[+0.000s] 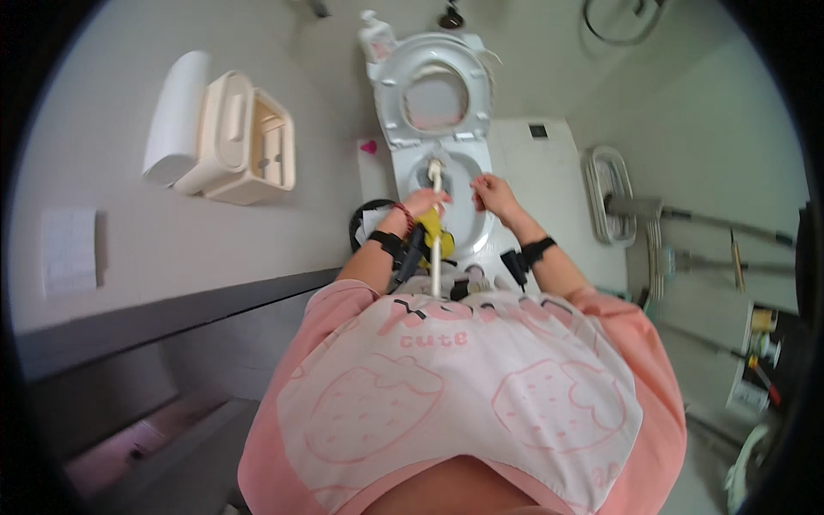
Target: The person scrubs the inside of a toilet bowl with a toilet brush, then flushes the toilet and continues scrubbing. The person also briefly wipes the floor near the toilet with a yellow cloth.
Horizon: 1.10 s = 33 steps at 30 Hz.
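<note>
A white toilet bowl (476, 225) lies before me, its seat (432, 87) raised. A white-handled toilet brush (436, 264) stands with its head inside the bowl, at the left. My left hand (428, 201) is at the brush handle, fingers around or against it; a yellow cloth or glove (432, 228) hangs just below that hand. Over the bowl's right rim is my right hand (492, 195), its fingers curled; whether it holds something small cannot be told. Both wrists wear black straps.
A bottle (376, 37) stands on the cistern's left. A black bin (356, 226) with paper sits left of the bowl. Beige holders (225, 138) are on the left wall. At right are a folded basin (610, 193) and mop handles (727, 222).
</note>
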{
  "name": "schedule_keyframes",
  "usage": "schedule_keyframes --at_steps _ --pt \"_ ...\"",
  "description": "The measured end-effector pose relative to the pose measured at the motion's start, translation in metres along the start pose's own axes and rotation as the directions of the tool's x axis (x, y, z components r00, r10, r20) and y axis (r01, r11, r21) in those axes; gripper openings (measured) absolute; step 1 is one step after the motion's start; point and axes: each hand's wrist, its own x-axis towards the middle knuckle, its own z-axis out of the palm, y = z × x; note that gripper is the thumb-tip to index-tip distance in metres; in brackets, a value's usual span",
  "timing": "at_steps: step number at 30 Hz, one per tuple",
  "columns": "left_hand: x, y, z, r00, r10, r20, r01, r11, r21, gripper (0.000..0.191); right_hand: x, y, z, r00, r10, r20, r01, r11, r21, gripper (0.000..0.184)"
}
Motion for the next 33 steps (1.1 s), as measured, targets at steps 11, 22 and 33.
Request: schedule_keyframes --at_steps 11,22,33 --pt "-0.032 0.020 0.006 0.997 -0.069 -0.036 0.061 0.977 -0.204 0.051 -0.015 -0.024 0.006 0.953 -0.263 -0.153 0.135 0.817 -0.561 0.021" --pt "-0.039 0.032 0.024 0.998 -0.011 -0.069 0.006 0.997 -0.071 0.055 -0.001 -0.032 0.022 0.919 -0.387 -0.082 0.165 0.564 -0.809 0.013" --pt "-0.029 0.010 0.019 0.990 -0.108 -0.088 0.076 0.948 -0.309 0.044 0.021 0.009 0.032 0.893 -0.402 -0.202 0.193 0.748 -0.635 0.017"
